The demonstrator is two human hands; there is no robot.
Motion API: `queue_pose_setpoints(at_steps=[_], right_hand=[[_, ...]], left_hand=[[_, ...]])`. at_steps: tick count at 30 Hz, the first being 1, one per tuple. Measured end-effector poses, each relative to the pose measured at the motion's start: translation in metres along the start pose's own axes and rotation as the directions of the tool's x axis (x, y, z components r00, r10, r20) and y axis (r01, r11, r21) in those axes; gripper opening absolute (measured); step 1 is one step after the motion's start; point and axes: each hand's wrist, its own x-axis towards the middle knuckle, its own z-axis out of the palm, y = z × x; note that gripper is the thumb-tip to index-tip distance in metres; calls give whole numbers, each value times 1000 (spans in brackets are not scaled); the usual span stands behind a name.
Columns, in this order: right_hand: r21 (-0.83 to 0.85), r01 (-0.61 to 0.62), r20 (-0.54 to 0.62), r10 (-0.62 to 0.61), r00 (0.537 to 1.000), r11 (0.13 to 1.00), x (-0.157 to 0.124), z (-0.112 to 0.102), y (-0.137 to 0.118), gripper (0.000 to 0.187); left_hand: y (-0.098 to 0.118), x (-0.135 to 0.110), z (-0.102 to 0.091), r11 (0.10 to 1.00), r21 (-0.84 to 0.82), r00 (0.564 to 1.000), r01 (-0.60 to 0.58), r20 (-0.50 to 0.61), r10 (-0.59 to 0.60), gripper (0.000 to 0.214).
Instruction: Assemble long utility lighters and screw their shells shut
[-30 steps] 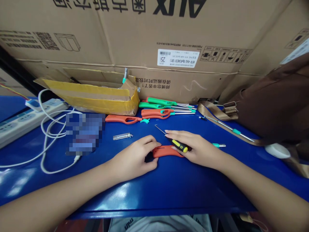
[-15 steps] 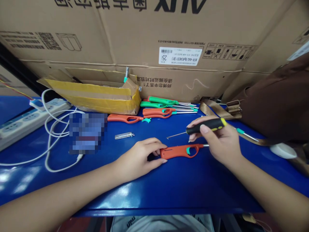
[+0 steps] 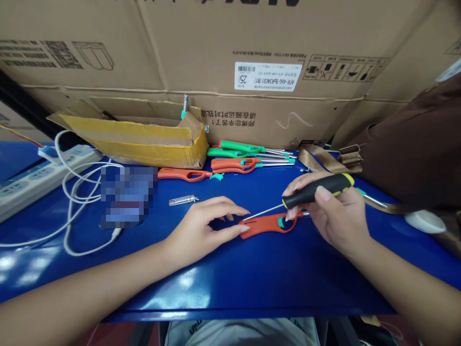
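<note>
A red gas lighter [image 3: 264, 225] with a green trigger lies on the blue table, its metal nozzle toward my right hand. My right hand [image 3: 336, 216] is wrapped round the black and yellow handle of a screwdriver [image 3: 313, 190]. The screwdriver's thin shaft slants down left, its tip at the lighter's butt end. At that same end is my left hand [image 3: 201, 228], fingers stretched and apart from the thumb. Its thumb touches the lighter, while the index fingertip hovers just above the shaft's tip. Whether the tip sits in a screw is too small to tell.
More red lighters [image 3: 232, 166] and green lighters [image 3: 239, 145] lie behind, near a yellow-taped carton [image 3: 144, 151]. A clear small tube [image 3: 183, 200], a blurred-out device [image 3: 127, 197], white cables and a power strip [image 3: 32, 180] are leftward. A brown bag [image 3: 414, 149] stands right.
The screwdriver has come down, its tip now at the lighter's butt end. My left fingers have shifted upward and loosened from the lighter's edges. The view has tilted slightly.
</note>
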Motion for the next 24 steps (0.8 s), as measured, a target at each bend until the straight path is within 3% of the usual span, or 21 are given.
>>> queue_pose_setpoints(at_steps=[7,24], right_hand=[[-31,-27,8,27,1000,999,-1,1,-3,20],[-40,-22,10,23,1000,999,-3,1,-1,19]], left_hand=[[1,2,-1,998,-44,999,-40,-3,40,9],[-3,1,-2,999,39,999,-29,34,28,8]])
